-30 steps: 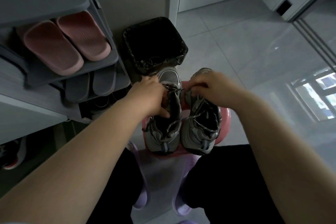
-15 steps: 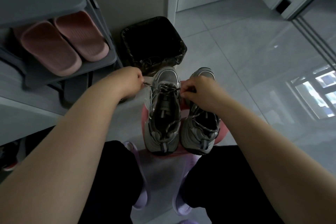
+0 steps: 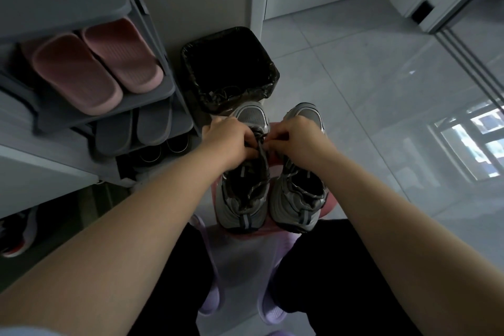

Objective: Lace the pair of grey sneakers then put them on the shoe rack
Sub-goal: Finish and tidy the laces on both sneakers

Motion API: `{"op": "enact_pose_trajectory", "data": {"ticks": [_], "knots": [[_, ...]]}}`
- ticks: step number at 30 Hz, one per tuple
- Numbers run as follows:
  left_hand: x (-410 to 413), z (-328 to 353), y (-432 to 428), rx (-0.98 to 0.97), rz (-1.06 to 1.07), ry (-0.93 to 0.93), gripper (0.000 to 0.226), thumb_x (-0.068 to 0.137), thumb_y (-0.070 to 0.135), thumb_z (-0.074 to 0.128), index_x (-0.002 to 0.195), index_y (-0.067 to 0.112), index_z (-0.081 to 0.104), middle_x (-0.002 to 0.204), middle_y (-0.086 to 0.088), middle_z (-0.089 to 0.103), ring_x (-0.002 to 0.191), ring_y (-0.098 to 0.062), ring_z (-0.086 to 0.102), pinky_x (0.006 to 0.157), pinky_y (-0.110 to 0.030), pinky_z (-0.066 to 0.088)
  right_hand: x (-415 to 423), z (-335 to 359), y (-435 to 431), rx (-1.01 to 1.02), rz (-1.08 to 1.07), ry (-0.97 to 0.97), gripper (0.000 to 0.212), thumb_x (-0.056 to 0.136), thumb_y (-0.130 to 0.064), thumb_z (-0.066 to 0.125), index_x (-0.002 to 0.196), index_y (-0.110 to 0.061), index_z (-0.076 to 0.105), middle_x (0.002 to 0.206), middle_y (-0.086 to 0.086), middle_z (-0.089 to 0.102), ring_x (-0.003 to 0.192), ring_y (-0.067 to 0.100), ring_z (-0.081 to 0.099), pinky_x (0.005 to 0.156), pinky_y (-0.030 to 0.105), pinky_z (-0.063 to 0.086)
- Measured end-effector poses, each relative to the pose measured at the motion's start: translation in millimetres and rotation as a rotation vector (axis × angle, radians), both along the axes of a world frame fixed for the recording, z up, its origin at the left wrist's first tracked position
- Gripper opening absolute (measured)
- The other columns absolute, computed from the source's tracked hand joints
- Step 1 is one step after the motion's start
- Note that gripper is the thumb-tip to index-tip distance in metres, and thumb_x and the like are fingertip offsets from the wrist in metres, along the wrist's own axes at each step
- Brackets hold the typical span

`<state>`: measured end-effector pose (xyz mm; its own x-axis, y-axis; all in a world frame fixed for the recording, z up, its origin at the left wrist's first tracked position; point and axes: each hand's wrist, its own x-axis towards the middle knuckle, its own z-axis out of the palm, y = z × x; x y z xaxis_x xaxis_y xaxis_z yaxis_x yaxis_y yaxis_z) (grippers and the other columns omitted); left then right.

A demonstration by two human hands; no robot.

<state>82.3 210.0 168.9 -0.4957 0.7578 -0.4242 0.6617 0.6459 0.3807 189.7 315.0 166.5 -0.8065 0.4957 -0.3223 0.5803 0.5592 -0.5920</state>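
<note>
Two grey sneakers stand side by side on a pink stool (image 3: pixel 328 206) in front of my knees, toes pointing away. Over the left sneaker (image 3: pixel 241 202) my left hand (image 3: pixel 229 140) and my right hand (image 3: pixel 296 142) meet near the toe end of its lacing, both pinching the dark lace (image 3: pixel 261 144). The right sneaker (image 3: pixel 297 204) stands untouched, its toe partly hidden under my right hand. The grey shoe rack (image 3: pixel 163 90) rises at the left.
Pink slippers (image 3: pixel 92 65) and grey slippers (image 3: pixel 133 131) fill the rack's shelves; darker shoes sit lower down. A black-lined bin (image 3: pixel 229 68) stands just beyond the sneakers. Glossy tiled floor (image 3: pixel 368 76) spreads to the right. My feet wear lilac slippers (image 3: pixel 210 303).
My left hand, which had pulled the lace out to the left, has come back in over the left sneaker's toe end. My right hand stayed close by.
</note>
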Motion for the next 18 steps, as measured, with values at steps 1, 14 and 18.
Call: {"op": "enact_pose_trajectory", "data": {"ticks": [1, 14, 18], "knots": [[0.0, -0.2, -0.1, 0.004, 0.007, -0.002, 0.018, 0.083, 0.038, 0.064, 0.099, 0.032, 0.07, 0.118, -0.003, 0.052, 0.123, -0.031, 0.033, 0.099, -0.037, 0.026, -0.3, 0.0, -0.7, -0.011, 0.008, 0.008, 0.01, 0.084, -0.024, 0.066, 0.085, -0.017, 0.073, 0.068, -0.01, 0.056, 0.074, 0.013, 0.057, 0.062, 0.019, 0.041], [0.1, -3.7, -2.4, 0.012, -0.012, 0.021, 0.019, 0.088, 0.037, 0.057, 0.103, 0.029, 0.066, 0.117, -0.005, 0.05, 0.122, -0.03, 0.036, 0.099, -0.039, 0.027, -10.1, 0.3, 1.1, 0.267, 0.086, -0.119, 0.029, 0.09, -0.047, 0.047, 0.091, -0.02, 0.057, 0.093, 0.002, 0.062, 0.107, 0.028, 0.048, 0.107, 0.039, 0.02], [-4.9, -4.8, -3.8, 0.031, 0.006, -0.027, 0.018, 0.087, 0.033, 0.059, 0.103, 0.028, 0.065, 0.118, -0.005, 0.05, 0.123, -0.029, 0.035, 0.1, -0.038, 0.026, -9.9, 4.3, -7.5, 0.265, 0.253, -0.232, 0.052, 0.067, -0.066, 0.063, 0.077, -0.022, 0.038, 0.086, -0.006, 0.046, 0.091, 0.02, 0.04, 0.104, 0.039, 0.025]]}}
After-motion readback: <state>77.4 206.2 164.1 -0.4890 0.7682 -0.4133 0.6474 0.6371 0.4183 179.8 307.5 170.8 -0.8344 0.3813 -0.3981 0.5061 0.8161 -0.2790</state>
